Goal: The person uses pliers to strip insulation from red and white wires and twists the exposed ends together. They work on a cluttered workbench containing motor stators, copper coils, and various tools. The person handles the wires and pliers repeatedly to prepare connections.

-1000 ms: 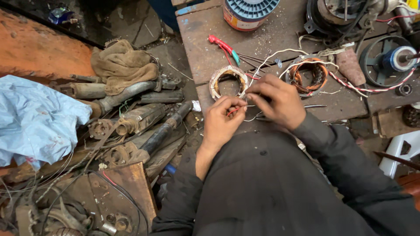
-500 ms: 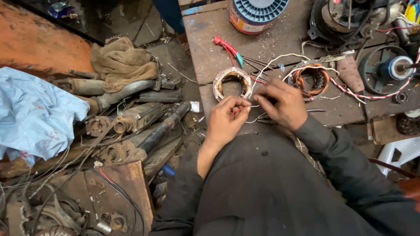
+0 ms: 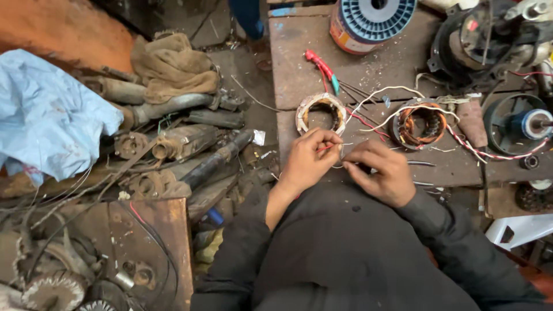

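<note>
Overhead, one head view only.
Hidden: the fingertips of both hands crowd together, so the exact point where they meet the wire cannot be made out.
Cut off: the spool point(image 3: 373, 22) runs off the top edge; the motor point(image 3: 489, 43) runs off the top right corner; the forearms disappear into dark sleeves.
Hard to make out: the wire's bare end is too thin to judge; the scrap pile point(image 3: 173, 144) is a tangle of greasy shafts and housings, individual parts unclear.
Left hand point(image 3: 308, 161): fingers curled, thumb and forefinger pinched shut on a thin red wire point(image 3: 326, 147).
Right hand point(image 3: 377, 173): fingers bent inward toward the left hand; whether they grip the wire I cannot tell.
Wire position: between the two hands, above the near edge of the bench point(image 3: 299, 69), just below the left stator point(image 3: 321, 113).
Wire axis: roughly left to right, tilted slightly; the free end points toward the right hand.
Right stator point(image 3: 417, 124): lies flat on the bench, copper windings showing, white and red leads trailing from it.
Cutters point(image 3: 320, 64): red handled, lying on the bench above the left stator.
Left side: blue sheet point(image 3: 46, 112) and tan rag point(image 3: 170, 63) beside the scrap pile.
</note>
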